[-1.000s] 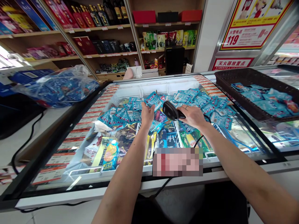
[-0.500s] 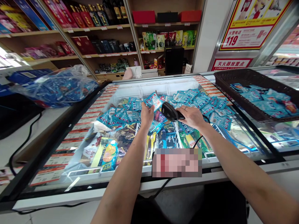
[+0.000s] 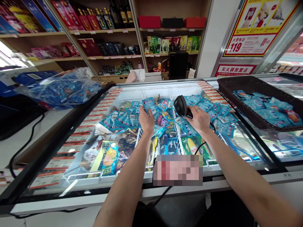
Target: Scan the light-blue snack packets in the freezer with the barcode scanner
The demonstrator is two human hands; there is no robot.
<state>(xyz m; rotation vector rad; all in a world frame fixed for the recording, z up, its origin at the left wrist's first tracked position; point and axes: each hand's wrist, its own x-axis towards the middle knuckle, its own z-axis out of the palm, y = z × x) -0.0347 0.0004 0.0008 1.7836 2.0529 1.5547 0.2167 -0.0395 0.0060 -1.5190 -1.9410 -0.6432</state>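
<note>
Over an open chest freezer (image 3: 132,93), my left hand (image 3: 146,119) pinches a small blue packet (image 3: 149,104) and holds it upright above a heap of the same blue packets (image 3: 120,118). To its right, my right hand (image 3: 200,118) grips a black corded barcode scanner (image 3: 181,106), its head tilted up and a little away from the packet. A black cord runs from the scanner down past my right forearm. Mixed ice-cream wrappers (image 3: 109,156) lie in the near part of the freezer.
A dark woven basket (image 3: 239,93) with more blue packets rests on the glass lid at the right. A clear plastic bag (image 3: 62,90) of blue packets lies at the left. Shelves (image 3: 106,31) of boxed goods line the back wall. A red and yellow poster (image 3: 258,26) hangs at upper right.
My left hand has turned the packet more upright and drawn it slightly left. The scanner has swung right and upward, away from the packet. My view has tipped down a little.
</note>
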